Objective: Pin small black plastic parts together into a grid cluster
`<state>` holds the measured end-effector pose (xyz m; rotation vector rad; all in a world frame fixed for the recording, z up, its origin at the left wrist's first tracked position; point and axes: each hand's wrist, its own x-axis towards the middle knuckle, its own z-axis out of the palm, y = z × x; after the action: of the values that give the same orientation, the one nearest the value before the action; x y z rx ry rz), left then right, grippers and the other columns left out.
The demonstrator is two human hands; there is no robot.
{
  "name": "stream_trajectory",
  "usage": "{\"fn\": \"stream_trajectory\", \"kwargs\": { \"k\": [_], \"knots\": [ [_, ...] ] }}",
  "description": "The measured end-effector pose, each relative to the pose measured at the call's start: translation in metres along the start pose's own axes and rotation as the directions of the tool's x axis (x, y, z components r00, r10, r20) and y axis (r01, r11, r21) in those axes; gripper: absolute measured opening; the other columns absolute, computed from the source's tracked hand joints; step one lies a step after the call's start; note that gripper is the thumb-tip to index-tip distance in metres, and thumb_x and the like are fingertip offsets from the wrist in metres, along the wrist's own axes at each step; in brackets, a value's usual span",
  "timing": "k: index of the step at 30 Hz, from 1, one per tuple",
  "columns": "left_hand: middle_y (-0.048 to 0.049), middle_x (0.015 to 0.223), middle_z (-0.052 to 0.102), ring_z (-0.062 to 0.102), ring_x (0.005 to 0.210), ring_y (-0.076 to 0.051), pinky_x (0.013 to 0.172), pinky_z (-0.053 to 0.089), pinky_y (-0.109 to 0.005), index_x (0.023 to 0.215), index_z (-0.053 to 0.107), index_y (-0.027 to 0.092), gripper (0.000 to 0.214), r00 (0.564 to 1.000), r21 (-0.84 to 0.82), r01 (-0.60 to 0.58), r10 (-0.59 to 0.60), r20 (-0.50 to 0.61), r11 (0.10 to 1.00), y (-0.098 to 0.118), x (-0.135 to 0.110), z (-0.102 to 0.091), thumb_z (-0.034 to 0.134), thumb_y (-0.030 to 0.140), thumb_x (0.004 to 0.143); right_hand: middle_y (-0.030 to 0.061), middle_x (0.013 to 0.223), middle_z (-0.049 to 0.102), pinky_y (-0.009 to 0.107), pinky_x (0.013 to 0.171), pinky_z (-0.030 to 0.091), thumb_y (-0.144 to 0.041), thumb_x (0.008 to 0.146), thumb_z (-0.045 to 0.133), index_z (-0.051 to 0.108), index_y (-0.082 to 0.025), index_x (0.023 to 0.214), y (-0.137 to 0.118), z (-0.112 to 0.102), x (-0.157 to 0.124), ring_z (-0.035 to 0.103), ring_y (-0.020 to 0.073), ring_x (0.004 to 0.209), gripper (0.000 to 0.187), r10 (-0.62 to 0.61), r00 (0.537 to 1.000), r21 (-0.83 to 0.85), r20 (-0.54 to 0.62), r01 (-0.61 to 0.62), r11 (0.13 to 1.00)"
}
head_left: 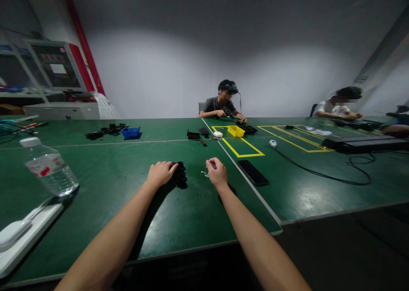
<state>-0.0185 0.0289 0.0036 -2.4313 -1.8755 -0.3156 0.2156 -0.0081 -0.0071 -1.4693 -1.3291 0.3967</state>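
Note:
My left hand (160, 173) rests on the green table with its fingers curled, thumb and fingertips against a small bunch of black parts (181, 176). The exact kind of these parts is too dark to make out. To the right, my right hand (218, 172) is closed in a pinch just above the tabletop. A hint of something purplish shows between its fingers, too small to name. Beside its fingertips lie several tiny shiny bits (203, 173).
A black phone (253, 172) lies right of my right hand. A water bottle (51, 167) and white power strip (30, 235) stand at left. Farther back are a blue bin (131, 132), a yellow bin (235, 131) and black pieces. Two people sit across the table.

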Motion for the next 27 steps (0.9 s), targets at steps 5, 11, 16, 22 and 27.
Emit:
{"fn": "stream_trajectory", "kwargs": {
  "k": [5, 11, 16, 22, 27],
  "knots": [
    [-0.0082, 0.113, 0.069, 0.059, 0.106, -0.030, 0.084, 0.044, -0.041, 0.108, 0.068, 0.028, 0.056, 1.000, -0.002, 0.002, -0.002, 0.008, 1.000, 0.001, 0.000, -0.001, 0.023, 0.060, 0.095, -0.0004, 0.072, 0.068, 0.025, 0.057, 0.042, -0.050, 0.088, 0.045, 0.055, -0.024, 0.075, 0.002, -0.003, 0.002, 0.062, 0.0173, 0.062, 0.031, 0.057, 0.998, 0.021, -0.025, -0.057, 0.998],
    [-0.0091, 0.115, 0.068, 0.058, 0.108, -0.029, 0.089, 0.042, -0.041, 0.111, 0.067, 0.026, 0.058, 0.999, -0.009, 0.038, -0.038, -0.005, 0.999, 0.003, -0.002, -0.002, 0.023, 0.060, 0.094, -0.0009, 0.072, 0.072, 0.024, 0.055, 0.041, -0.058, 0.092, 0.037, 0.056, -0.024, 0.078, 0.006, -0.007, 0.006, 0.063, 0.0165, 0.059, 0.042, 0.098, 0.995, -0.018, -0.029, -0.098, 0.995],
    [-0.0097, 0.111, 0.069, 0.058, 0.106, -0.031, 0.087, 0.042, -0.042, 0.110, 0.068, 0.025, 0.056, 0.996, -0.014, 0.041, -0.042, -0.075, 0.999, 0.002, -0.003, -0.001, 0.026, 0.059, 0.094, 0.0004, 0.066, 0.071, 0.024, 0.054, 0.039, -0.055, 0.094, 0.037, 0.058, -0.023, 0.077, 0.008, -0.011, 0.008, 0.065, 0.0167, 0.063, 0.042, 0.151, 0.988, -0.098, 0.015, -0.149, 0.984],
    [-0.0090, 0.116, 0.068, 0.056, 0.110, -0.029, 0.089, 0.041, -0.040, 0.112, 0.066, 0.024, 0.046, 0.982, -0.031, 0.077, -0.081, -0.173, 0.997, 0.002, -0.005, -0.005, 0.035, 0.053, 0.095, -0.0003, 0.076, 0.072, 0.024, 0.055, 0.036, -0.037, 0.083, 0.060, 0.062, -0.024, 0.077, 0.008, -0.014, 0.006, 0.065, 0.0176, 0.073, 0.015, 0.152, 0.987, -0.326, 0.054, -0.126, 0.937],
    [-0.0047, 0.117, 0.068, 0.057, 0.108, -0.026, 0.088, 0.042, -0.037, 0.112, 0.064, 0.025, 0.030, 0.962, -0.049, 0.038, -0.050, -0.269, 0.998, 0.006, -0.009, -0.013, 0.048, 0.041, 0.092, -0.0017, 0.084, 0.071, 0.025, 0.056, 0.034, -0.020, 0.073, 0.066, 0.062, -0.026, 0.080, 0.007, -0.015, 0.003, 0.064, 0.0178, 0.077, 0.011, 0.152, 0.981, -0.440, 0.124, -0.083, 0.894]
  ]
}}
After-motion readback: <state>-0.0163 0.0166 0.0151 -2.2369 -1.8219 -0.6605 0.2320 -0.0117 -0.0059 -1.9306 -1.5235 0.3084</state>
